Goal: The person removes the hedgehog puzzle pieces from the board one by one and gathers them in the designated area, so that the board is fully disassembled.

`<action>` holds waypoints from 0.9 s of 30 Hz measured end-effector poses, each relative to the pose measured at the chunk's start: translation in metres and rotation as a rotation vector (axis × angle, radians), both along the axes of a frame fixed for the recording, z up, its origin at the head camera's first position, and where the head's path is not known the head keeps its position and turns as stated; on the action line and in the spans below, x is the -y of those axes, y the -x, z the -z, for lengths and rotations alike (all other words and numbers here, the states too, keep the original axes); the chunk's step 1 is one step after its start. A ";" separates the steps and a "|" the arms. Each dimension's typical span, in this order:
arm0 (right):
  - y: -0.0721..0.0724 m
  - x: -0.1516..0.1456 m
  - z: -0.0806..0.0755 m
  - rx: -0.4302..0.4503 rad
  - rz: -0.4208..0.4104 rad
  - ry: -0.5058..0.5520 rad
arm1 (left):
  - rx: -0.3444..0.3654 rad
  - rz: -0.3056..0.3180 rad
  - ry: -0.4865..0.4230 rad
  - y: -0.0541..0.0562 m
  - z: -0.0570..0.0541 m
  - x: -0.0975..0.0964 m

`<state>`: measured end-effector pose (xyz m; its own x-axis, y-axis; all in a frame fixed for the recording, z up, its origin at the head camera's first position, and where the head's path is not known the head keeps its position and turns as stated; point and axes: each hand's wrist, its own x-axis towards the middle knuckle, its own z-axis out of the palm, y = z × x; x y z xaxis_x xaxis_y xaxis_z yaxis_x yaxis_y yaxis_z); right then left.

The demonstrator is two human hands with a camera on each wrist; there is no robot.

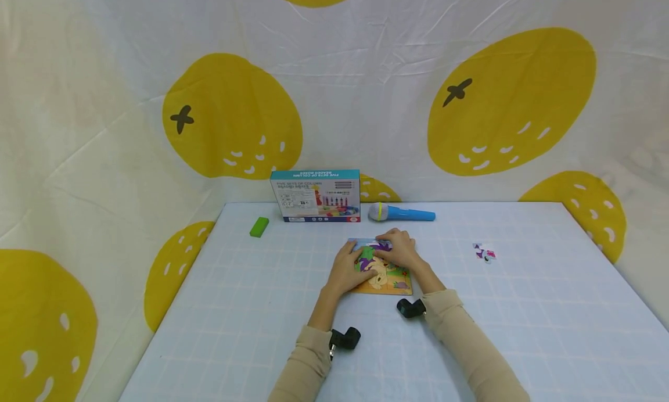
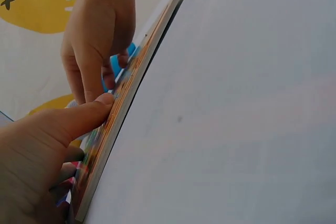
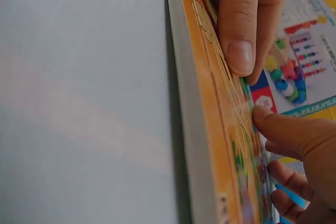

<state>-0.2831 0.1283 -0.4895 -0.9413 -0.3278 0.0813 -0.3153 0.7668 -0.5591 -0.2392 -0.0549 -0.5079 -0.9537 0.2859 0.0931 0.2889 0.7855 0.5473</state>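
A cartoon jigsaw puzzle board (image 1: 389,283) with an orange border lies flat on the table. My left hand (image 1: 345,271) rests across its left side, thumb reaching over the picture toward the middle. On the upper right part of the board my right hand (image 1: 401,250) touches the picture with thumb and fingertips. In the left wrist view the left thumb (image 2: 86,119) meets the board's surface close to the right hand (image 2: 97,40). The right wrist view shows the right hand (image 3: 310,156) with its fingers bent loosely at the board's edge, and the left hand (image 3: 241,24) above it.
Several loose puzzle pieces (image 1: 486,254) lie to the right. Behind the board stand a beaded-toy box (image 1: 319,198) and a blue toy microphone (image 1: 407,214). A green block (image 1: 259,226) lies at the back left. A patterned cloth (image 1: 376,100) hangs behind the table.
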 end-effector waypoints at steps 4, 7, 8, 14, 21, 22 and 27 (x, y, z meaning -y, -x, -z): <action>0.000 0.003 -0.002 -0.009 0.004 -0.013 | -0.013 0.005 0.013 -0.001 0.000 0.001; -0.001 0.005 -0.003 -0.013 -0.001 -0.013 | -0.026 0.003 0.022 -0.003 0.001 0.002; -0.001 0.005 -0.003 -0.008 0.001 -0.006 | -0.031 0.003 0.023 -0.004 0.001 0.002; -0.001 0.006 -0.003 0.029 0.006 0.005 | -0.068 0.009 0.018 -0.005 0.003 0.001; 0.001 0.006 -0.008 0.067 -0.008 -0.026 | -0.088 0.010 0.020 -0.006 0.003 0.001; 0.001 0.006 -0.009 0.069 -0.010 -0.031 | -0.092 0.011 0.029 -0.006 0.004 0.001; 0.004 0.007 -0.012 0.086 -0.018 -0.023 | -0.101 0.010 0.043 -0.007 0.005 0.000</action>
<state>-0.2870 0.1212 -0.4778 -0.9383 -0.3457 -0.0071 -0.2810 0.7742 -0.5671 -0.2324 -0.0549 -0.5125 -0.9371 0.3017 0.1757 0.3491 0.8045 0.4805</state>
